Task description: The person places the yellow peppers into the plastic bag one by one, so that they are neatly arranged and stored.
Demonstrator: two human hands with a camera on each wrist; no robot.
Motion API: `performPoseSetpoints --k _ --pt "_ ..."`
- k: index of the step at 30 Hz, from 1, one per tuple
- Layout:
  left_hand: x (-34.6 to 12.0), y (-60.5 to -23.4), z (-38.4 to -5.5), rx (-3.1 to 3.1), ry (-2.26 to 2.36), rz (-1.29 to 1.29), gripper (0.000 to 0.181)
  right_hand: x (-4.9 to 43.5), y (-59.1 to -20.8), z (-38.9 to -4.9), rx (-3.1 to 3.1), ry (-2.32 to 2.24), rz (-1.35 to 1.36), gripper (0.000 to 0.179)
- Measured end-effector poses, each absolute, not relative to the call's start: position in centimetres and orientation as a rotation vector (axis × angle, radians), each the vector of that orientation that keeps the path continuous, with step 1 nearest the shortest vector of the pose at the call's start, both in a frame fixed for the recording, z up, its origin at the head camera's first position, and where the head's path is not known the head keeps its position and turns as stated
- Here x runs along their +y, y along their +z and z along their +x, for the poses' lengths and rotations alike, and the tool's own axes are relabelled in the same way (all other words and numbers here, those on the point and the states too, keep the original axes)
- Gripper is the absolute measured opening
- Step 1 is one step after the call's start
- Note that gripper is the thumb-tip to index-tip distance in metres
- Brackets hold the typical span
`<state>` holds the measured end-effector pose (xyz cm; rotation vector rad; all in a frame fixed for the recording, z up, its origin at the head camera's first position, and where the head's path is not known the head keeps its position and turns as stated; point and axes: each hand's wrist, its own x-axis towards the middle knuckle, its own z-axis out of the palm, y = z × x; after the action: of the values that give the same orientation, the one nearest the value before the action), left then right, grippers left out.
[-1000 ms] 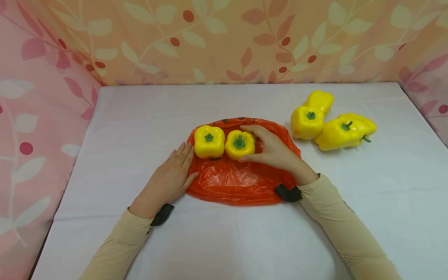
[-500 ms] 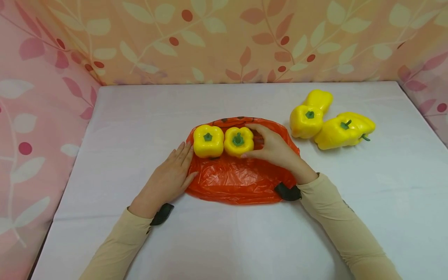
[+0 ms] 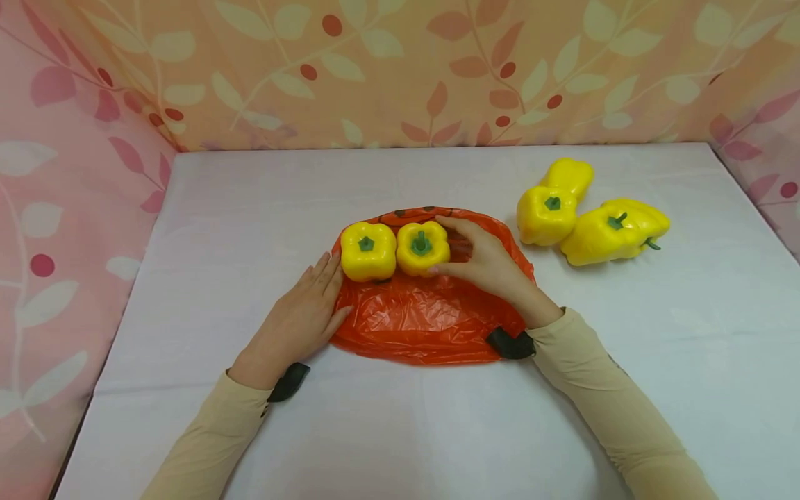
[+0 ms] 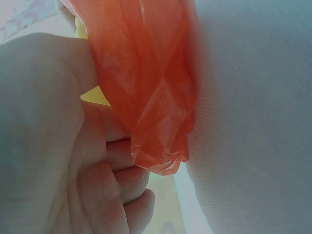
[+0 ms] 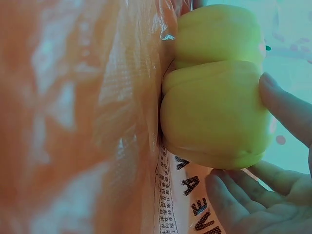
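Two yellow bell peppers stand side by side, stems up, on a red plastic bag (image 3: 412, 312) spread flat on the table. My right hand (image 3: 494, 267) holds the right bell pepper (image 3: 423, 248), thumb on the near side and fingers round the far side. In the right wrist view, the thumb (image 5: 282, 100) lies on that pepper (image 5: 214, 114), close against the other one. My left hand (image 3: 300, 316) rests at the bag's left edge, fingers straight, beside the left bell pepper (image 3: 368, 251). The left wrist view shows crumpled bag film (image 4: 151, 83) by the left palm.
Several more yellow bell peppers lie in a cluster at the back right, among them an upright one (image 3: 546, 217) and one lying on its side (image 3: 606, 232). A white cloth covers the table (image 3: 400, 430). Leaf-patterned curtains (image 3: 375, 69) stand behind and at the sides.
The right hand has pushed its bell pepper slightly away from me and left, against the other one. The left hand has stayed at the bag's edge.
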<state>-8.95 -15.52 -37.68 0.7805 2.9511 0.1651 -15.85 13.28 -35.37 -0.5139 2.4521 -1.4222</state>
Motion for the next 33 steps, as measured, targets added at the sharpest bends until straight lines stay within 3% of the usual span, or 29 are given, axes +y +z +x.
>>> performPoseSetpoints --k 33 --pt "-15.55 -37.71 -8.95 2.947 0.185 0.774 0.07 13.15 -35.37 -15.76 2.459 -1.489 -0.5 0.073"
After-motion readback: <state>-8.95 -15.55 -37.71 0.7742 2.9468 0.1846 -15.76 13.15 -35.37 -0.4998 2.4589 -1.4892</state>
